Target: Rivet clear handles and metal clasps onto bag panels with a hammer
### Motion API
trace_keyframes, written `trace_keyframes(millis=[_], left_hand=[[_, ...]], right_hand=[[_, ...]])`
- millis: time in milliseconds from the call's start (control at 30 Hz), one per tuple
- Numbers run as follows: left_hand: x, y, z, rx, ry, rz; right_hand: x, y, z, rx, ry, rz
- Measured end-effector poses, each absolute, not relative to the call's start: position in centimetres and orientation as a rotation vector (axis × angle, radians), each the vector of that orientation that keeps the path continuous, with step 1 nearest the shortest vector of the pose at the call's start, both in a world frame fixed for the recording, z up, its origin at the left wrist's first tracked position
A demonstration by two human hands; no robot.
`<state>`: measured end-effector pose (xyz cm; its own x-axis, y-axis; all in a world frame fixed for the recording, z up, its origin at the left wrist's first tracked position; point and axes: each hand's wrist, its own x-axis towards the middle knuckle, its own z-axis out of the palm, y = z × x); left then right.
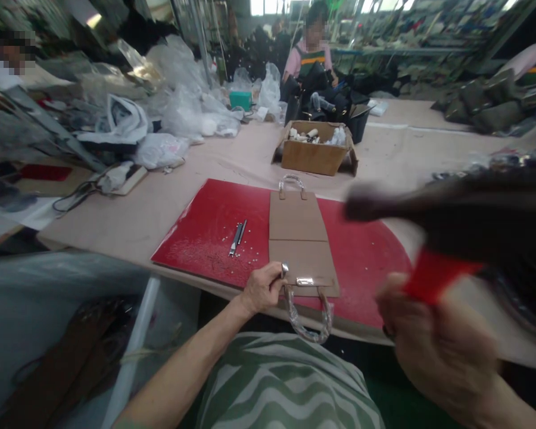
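Upright in the fingers of my left hand (pixel 263 289) is a short metal punch (pixel 284 270), held at the lower left corner of a tan bag panel (pixel 300 256). The panel lies flat on a red board (pixel 361 262); plastic-wrapped handles stick out at its far edge and its near edge, the near handle (pixel 310 333) hanging over the board's front. A shiny metal plate (pixel 305 282) lies near that handle. My right hand (pixel 438 339), blurred, grips the red handle of a hammer (pixel 433 274), raised at the right with its dark head above the board.
Two slim metal tools (pixel 237 238) lie on the board's left among small white bits. Behind the board stands a cardboard box (pixel 313 156) of small items. Plastic bags (pixel 174 101) pile up at the back left. A person (pixel 310 56) sits across the table.
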<state>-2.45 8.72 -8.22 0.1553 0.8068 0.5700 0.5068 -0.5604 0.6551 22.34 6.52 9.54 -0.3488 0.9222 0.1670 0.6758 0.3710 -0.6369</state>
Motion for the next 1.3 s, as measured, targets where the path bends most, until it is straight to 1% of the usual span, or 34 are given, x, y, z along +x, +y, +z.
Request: trace_keyframes(millis=[133,267,367,433,467,500,567,633,667,700,833,967,1000,1133,1300], left_hand=[[-2.4,8.6,-8.2,2.138,1.307,1.361],[-2.5,8.6,-8.5,2.137,1.278,1.356],[-2.6,8.6,-8.7,2.122,1.261,1.341],[-2.6,8.7,-8.8,2.104,1.245,1.335],[-2.7,8.7,-8.8,2.097,1.235,1.333],[-2.7,8.6,-8.8,2.091,1.230,1.329],[-2.7,8.5,-8.8,2.097,1.237,1.316],[-2.8,8.4,-8.8,2.141,1.257,1.300],[-2.8,8.3,-8.8,2.185,1.263,1.288],[-2.8,8.2,-8.8,2.237,1.261,1.272],[-2.6,7.8,-8.8,2.326,1.258,1.261],[-2.2,7.6,-8.4,2.080,1.463,1.344],[-2.2,7.7,-8.2,2.018,1.496,1.342],[-2.7,7.8,-7.7,1.890,1.489,1.312],[-2.8,7.9,-6.3,1.809,1.420,1.300]], right_hand=[[22.1,6.8,8.5,-1.452,-2.376,0.703],[24.2,8.5,7.5,-1.645,-2.050,0.911],[27.0,10.1,4.4,-1.865,-1.705,1.165],[28.8,11.0,1.8,-1.968,-1.537,1.238],[29.5,11.4,0.6,-2.036,-1.529,1.196],[30.1,11.6,-0.4,-2.119,-1.573,1.080],[30.5,11.8,-1.6,-2.250,-1.778,0.656],[29.8,11.5,-1.9,-2.223,-1.962,0.220],[29.0,11.3,-2.0,-2.167,-2.005,0.126],[28.1,11.0,-2.0,-2.113,-2.017,0.149],[23.9,10.6,-2.6,-1.966,-1.876,0.725],[22.1,11.2,-3.3,-2.010,-1.632,0.897],[22.1,11.4,-3.3,-1.980,-1.549,0.999],[22.5,11.8,-3.2,-1.579,-1.174,1.531],[21.4,11.1,-3.0,-1.446,-0.844,1.748]])
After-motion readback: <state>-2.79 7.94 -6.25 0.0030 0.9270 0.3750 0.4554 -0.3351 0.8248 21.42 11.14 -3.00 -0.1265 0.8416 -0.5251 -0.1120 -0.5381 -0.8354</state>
